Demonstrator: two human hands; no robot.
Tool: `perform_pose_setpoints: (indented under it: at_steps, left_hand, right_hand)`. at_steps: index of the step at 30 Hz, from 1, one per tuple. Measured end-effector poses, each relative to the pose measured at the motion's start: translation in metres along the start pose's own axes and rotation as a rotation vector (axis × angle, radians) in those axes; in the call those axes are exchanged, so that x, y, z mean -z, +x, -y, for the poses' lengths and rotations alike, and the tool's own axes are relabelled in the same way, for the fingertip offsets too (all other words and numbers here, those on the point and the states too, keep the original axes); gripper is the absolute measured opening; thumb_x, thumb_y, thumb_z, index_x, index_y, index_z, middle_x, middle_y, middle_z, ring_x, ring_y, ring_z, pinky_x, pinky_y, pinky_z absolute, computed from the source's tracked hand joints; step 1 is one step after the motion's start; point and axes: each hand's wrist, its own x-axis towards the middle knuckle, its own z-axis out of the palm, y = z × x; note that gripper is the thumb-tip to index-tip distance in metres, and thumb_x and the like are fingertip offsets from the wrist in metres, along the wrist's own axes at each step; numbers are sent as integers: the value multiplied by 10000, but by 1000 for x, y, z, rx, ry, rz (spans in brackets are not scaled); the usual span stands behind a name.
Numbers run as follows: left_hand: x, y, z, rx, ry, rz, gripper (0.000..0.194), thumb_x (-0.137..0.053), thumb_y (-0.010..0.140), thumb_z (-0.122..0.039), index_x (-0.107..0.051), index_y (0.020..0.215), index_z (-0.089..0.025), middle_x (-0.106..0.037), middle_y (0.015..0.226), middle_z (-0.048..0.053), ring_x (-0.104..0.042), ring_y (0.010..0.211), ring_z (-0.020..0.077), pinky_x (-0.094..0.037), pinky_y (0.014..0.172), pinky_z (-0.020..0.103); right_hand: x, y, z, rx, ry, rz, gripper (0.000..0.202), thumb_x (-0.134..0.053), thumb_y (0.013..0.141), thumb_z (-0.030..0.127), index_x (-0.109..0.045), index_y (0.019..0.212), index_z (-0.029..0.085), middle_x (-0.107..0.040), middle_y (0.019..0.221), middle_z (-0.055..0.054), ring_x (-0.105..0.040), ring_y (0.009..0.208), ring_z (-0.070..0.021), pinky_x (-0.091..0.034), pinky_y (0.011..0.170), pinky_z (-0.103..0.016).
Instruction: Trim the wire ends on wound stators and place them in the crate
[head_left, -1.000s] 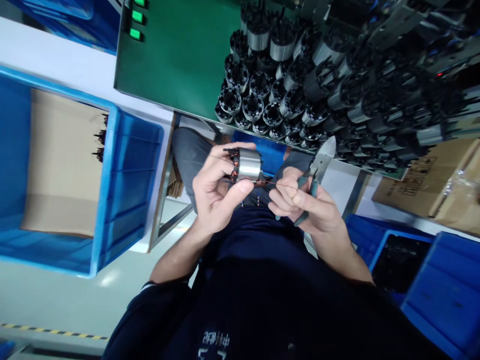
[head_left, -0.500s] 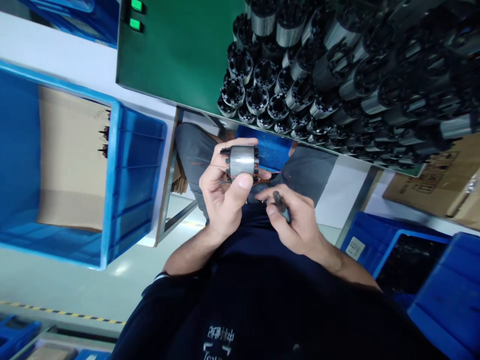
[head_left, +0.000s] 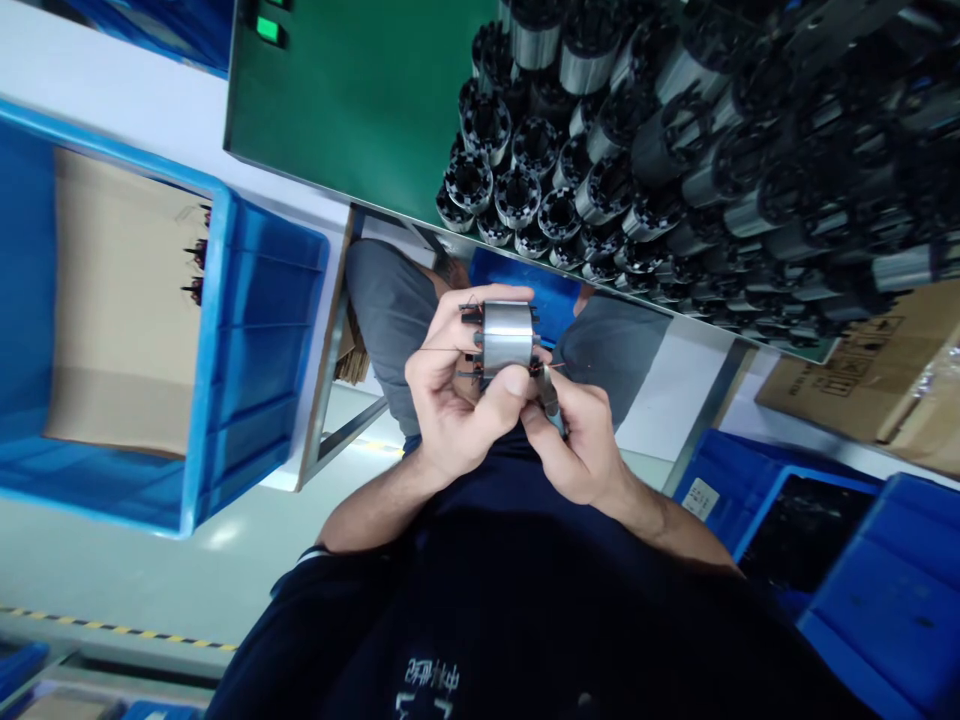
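Note:
My left hand is closed around a motor stator, a silver metal ring with black plastic teeth at both ends. Its thumb presses on the near side of the ring. Thin wire ends stick out to the left of the stator, and a bit of copper wire shows at its right end. In my right hand is a pair of small wire cutters, their dark jaws at the stator's lower right edge. Fingers partly hide the tool's handles, and I cannot tell whether the jaws touch the wire.
Many similar stators stand crowded on the green tabletop ahead. On the left, a blue crate holds cardboard and several wound parts. Blue bins and a cardboard box are at the right.
The stator has shifted right in my left hand's hold. My right hand has brought the wire cutters up and left, so their jaws now meet the stator's right end.

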Motion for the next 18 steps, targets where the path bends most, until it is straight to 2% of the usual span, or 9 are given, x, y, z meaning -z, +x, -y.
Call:
perform_pose_setpoints:
  at_steps: [3,6,8,9,11,13,14,16,18]
  left_hand:
    - [-5,0,10,38,-72,-52,496,-557,1184,-720,-818,1240,-303,-775,1519,105,-801,1397,349,-752,989,512]
    - [-1,4,25,159,-287,-144,489,-650,1135,-749,-815,1233,-300,-818,1456,90,-880,1172,283,-741,888,425]
    - [17,6,38,265,-422,-229,474,-778,1059,-734,-816,1236,-296,-857,1387,74,-890,955,222,-709,774,353]
    - [34,6,46,304,-463,-279,476,-825,1023,-717,-818,1232,-290,-874,1348,69,-879,880,202,-691,737,332]
    - [82,4,66,316,-463,-400,457,-873,979,-667,-825,1214,-278,-894,1274,64,-860,808,185,-666,698,317]
    - [147,-1,89,263,-293,-513,398,-857,993,-618,-830,1193,-274,-888,1222,51,-847,807,179,-652,700,327]
    - [182,-4,100,225,-120,-561,383,-821,1021,-625,-825,1178,-275,-875,1196,38,-833,816,171,-643,711,335]
    - [250,-9,123,188,384,-566,441,-731,1066,-712,-794,1088,-276,-830,1153,12,-790,920,169,-632,774,354]
    - [302,-12,143,202,581,-593,532,-813,957,-784,-768,911,-256,-794,1081,18,-737,1025,200,-605,843,380]
  right_hand:
    - [1,5,-8,-23,13,27,172,-590,1040,55,-672,977,192,-730,869,27,-653,710,-91,-537,722,-240]
    - [8,4,-25,-98,-21,13,191,-581,1060,100,-732,973,177,-676,816,28,-576,668,-84,-471,688,-237]
    - [18,-5,-38,-212,-51,4,196,-593,1090,180,-752,976,172,-594,739,33,-501,622,-93,-419,638,-243]
    - [24,-13,-46,-285,-58,1,206,-604,1105,241,-754,984,170,-552,712,35,-474,608,-100,-399,616,-246]
    - [38,-32,-65,-448,-63,-6,256,-666,1101,388,-754,1001,169,-538,719,25,-466,624,-115,-379,594,-247]
    - [51,-53,-86,-631,-42,-33,334,-726,1049,502,-752,1043,169,-534,725,20,-452,613,-122,-372,579,-254]
    - [57,-63,-98,-714,-27,-42,377,-751,1022,549,-749,1064,174,-508,708,27,-439,599,-124,-361,566,-256]
    - [64,-77,-117,-826,15,-69,459,-808,935,614,-752,1079,181,-468,684,30,-432,586,-137,-359,541,-265]
    - [66,-83,-131,-882,-26,-12,536,-846,843,670,-785,1064,186,-508,684,8,-482,577,-162,-424,527,-286]
